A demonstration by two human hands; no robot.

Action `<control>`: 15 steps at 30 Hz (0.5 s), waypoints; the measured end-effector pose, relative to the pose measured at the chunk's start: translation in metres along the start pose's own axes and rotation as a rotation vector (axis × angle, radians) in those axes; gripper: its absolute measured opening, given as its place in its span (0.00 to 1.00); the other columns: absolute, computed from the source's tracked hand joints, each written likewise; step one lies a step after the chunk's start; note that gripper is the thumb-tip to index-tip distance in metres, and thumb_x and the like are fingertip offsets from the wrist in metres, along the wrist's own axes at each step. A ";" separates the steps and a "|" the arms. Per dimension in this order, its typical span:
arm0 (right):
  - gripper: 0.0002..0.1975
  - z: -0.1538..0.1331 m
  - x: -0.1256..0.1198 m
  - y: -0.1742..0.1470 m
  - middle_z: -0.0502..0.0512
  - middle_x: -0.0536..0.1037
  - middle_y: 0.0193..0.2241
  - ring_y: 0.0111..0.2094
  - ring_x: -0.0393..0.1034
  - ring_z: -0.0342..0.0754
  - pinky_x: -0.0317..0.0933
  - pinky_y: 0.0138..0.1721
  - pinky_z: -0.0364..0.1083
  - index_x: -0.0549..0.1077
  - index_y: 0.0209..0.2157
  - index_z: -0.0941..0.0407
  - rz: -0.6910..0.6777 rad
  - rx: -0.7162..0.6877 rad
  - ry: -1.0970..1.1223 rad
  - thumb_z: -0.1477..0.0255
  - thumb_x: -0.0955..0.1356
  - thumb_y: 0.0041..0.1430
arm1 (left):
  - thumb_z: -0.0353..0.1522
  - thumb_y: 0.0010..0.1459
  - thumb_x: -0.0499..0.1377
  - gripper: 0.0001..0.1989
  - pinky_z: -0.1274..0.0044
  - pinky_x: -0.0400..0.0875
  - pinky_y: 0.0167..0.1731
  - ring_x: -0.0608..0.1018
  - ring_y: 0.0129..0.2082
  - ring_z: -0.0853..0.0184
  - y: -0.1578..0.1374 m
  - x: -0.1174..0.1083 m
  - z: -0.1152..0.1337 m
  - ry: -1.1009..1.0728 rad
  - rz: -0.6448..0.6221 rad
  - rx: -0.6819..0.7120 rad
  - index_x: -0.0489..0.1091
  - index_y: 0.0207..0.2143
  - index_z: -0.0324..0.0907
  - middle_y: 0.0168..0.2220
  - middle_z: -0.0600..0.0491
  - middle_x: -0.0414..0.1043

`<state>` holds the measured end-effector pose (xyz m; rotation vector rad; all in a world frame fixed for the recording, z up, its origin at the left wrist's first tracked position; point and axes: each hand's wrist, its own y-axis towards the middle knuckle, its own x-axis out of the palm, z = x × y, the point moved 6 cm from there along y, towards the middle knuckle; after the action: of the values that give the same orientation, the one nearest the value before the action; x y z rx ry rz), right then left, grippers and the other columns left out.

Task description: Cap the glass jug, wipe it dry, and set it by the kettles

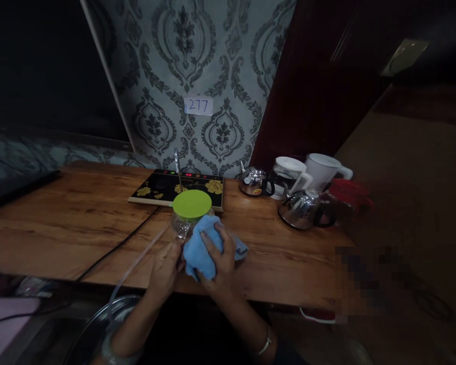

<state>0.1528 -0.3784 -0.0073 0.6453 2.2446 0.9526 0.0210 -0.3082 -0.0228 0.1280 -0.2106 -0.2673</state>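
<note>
The glass pot (pixel 188 223) with its green lid (pixel 192 203) stands at the desk's (pixel 61 223) near edge. My right hand (pixel 218 258) is clamped on a blue cloth (pixel 205 248) pressed against it; my left hand (pixel 166 267) steadies its side. I judge the wiping partway done, lid untouched.

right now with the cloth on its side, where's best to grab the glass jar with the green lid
Probably by the glass body just under the green lid, coming from the left. The jar stands upright, the right hand presses the blue cloth on its right side, and the left hand sits at its base.
</note>
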 end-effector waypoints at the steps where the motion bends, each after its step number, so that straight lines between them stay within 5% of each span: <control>1: 0.28 -0.004 0.001 -0.007 0.58 0.56 0.61 0.59 0.55 0.61 0.53 0.57 0.63 0.66 0.57 0.48 -0.020 -0.040 -0.042 0.67 0.68 0.52 | 0.53 0.54 0.55 0.25 0.79 0.54 0.15 0.61 0.15 0.73 -0.001 0.001 0.003 0.031 -0.007 0.007 0.63 0.20 0.41 0.16 0.58 0.59; 5: 0.25 0.007 0.003 -0.033 0.59 0.63 0.56 0.54 0.60 0.59 0.57 0.54 0.61 0.70 0.52 0.50 -0.197 -0.051 -0.067 0.71 0.69 0.49 | 0.50 0.61 0.50 0.25 0.78 0.60 0.18 0.64 0.16 0.72 -0.003 0.008 0.021 0.176 -0.111 0.123 0.62 0.19 0.42 0.14 0.57 0.59; 8: 0.27 0.017 -0.009 -0.041 0.60 0.66 0.55 0.54 0.63 0.59 0.59 0.54 0.60 0.70 0.52 0.51 -0.312 0.031 0.025 0.69 0.70 0.47 | 0.45 0.60 0.54 0.17 0.76 0.68 0.27 0.72 0.24 0.68 -0.010 -0.003 0.031 0.328 -0.011 0.244 0.67 0.28 0.41 0.23 0.54 0.68; 10: 0.28 0.014 -0.026 -0.036 0.58 0.68 0.54 0.54 0.65 0.59 0.61 0.53 0.58 0.68 0.53 0.49 -0.260 0.093 0.136 0.68 0.69 0.47 | 0.43 0.55 0.60 0.16 0.72 0.71 0.34 0.75 0.32 0.64 -0.022 -0.020 0.037 0.411 0.166 0.378 0.68 0.39 0.41 0.33 0.50 0.72; 12: 0.28 0.002 -0.041 -0.026 0.57 0.70 0.53 0.53 0.66 0.59 0.62 0.52 0.58 0.66 0.54 0.47 -0.160 0.155 0.257 0.66 0.69 0.48 | 0.45 0.48 0.64 0.26 0.67 0.71 0.41 0.75 0.40 0.59 -0.039 -0.032 0.040 0.431 0.292 0.542 0.66 0.47 0.43 0.42 0.47 0.71; 15: 0.27 -0.028 -0.045 -0.007 0.58 0.70 0.53 0.54 0.66 0.60 0.63 0.52 0.60 0.65 0.53 0.46 -0.066 0.213 0.397 0.60 0.69 0.51 | 0.50 0.37 0.68 0.32 0.61 0.70 0.45 0.73 0.47 0.52 -0.061 -0.036 0.034 0.438 0.277 0.635 0.67 0.44 0.46 0.45 0.46 0.68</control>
<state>0.1640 -0.4243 0.0180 0.5003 2.7285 0.8753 -0.0351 -0.3600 -0.0062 0.7722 0.1305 0.1153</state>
